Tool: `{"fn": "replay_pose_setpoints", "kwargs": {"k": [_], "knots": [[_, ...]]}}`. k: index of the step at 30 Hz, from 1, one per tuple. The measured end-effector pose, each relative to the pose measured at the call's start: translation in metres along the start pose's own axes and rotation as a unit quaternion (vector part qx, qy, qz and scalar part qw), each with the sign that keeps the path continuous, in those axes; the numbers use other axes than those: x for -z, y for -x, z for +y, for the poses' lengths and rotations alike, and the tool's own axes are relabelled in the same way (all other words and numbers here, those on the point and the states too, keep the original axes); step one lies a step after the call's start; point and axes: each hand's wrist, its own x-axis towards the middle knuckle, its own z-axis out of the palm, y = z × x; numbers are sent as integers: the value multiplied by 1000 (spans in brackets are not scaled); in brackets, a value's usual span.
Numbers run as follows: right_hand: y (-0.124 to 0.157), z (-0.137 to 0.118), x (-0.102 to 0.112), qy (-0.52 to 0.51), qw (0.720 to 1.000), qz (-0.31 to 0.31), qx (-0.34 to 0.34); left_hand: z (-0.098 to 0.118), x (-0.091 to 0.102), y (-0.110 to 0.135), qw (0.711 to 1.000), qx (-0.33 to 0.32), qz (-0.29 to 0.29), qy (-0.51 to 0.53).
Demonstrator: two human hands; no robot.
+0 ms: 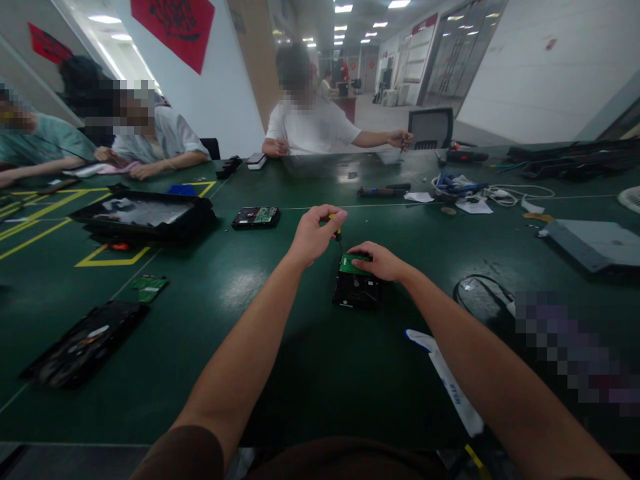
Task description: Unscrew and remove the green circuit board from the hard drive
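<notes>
My left hand is closed around the yellow and black handle of a screwdriver. The shaft points down to the far left corner of a black hard drive, which lies flat on the table in front of me. My right hand grips the drive's right side, its fingers over the far edge and its thumb on the green circuit board. Whether the screwdriver's tip sits in a screw is too small to tell.
Another hard drive lies further off on the green table. To the left are a black tray, an opened drive and a loose circuit board. A grey metal box and cables stand right. Several people sit across.
</notes>
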Motion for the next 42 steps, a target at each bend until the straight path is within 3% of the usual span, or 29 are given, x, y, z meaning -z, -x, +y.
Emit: {"fn": "replay_pose_setpoints", "kwargs": {"k": [5,12,21,30,38,42], "knots": [[0,0,0,-5,1000,3,3,4,-1,1,998,20,-26,47],[-1,0,-1,-13,1000,6,4,11,-4,1,988,79,-9,129],[0,0,-1,-6,1000,9,10,0,0,-1,1000,11,-5,7],[0,1,-1,-1,1000,5,7,11,-3,3,986,77,-35,141],[-1,4,-1,0,1000,2,16,5,2,-1,997,42,-11,62],[-1,5,-2,-5,1000,6,21,5,1,0,989,58,-40,133]]}}
